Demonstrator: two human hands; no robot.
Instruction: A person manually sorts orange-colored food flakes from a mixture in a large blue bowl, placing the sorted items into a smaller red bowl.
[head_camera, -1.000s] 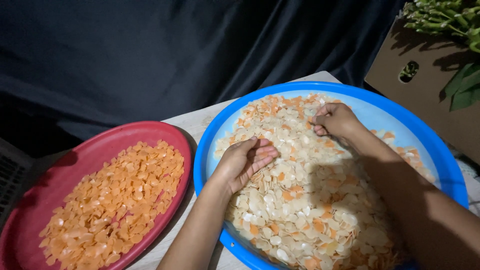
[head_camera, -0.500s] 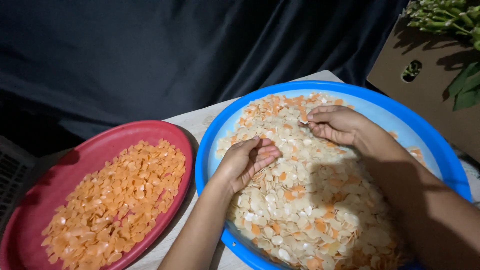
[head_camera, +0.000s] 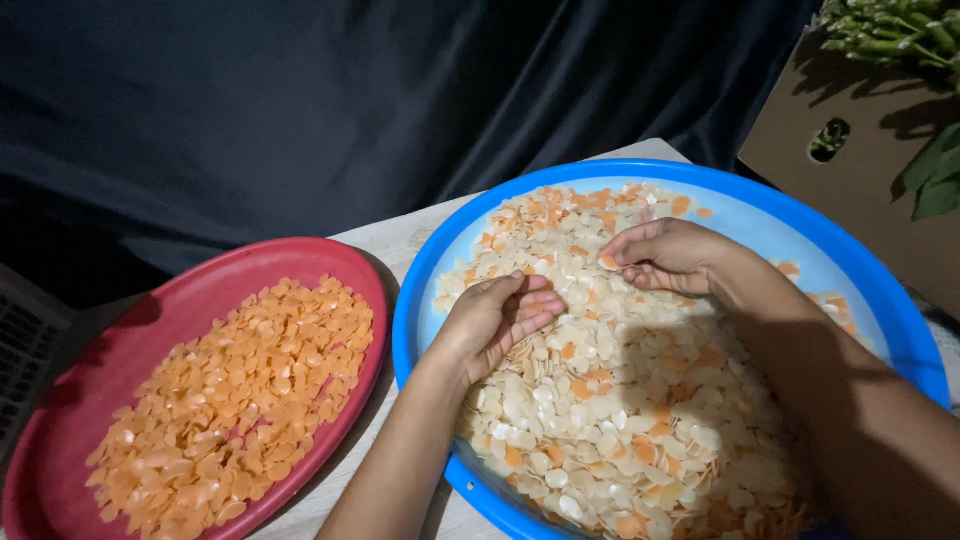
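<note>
Right hand (head_camera: 668, 257) grip pinches one small orange chip (head_camera: 607, 263) over the big round blue plastic tray (head_camera: 860, 270). Left hand (head_camera: 495, 318) is cupped w/ chips inside, just left of it & nearer the round red plastic tray (head_camera: 200, 275).

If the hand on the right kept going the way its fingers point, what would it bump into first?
Probably the left hand. The right hand points left across the blue tray, low over the pale chips, so it might brush those first; depth is unclear.

Bare hands (head_camera: 495, 320), sleeveless forearms
</note>
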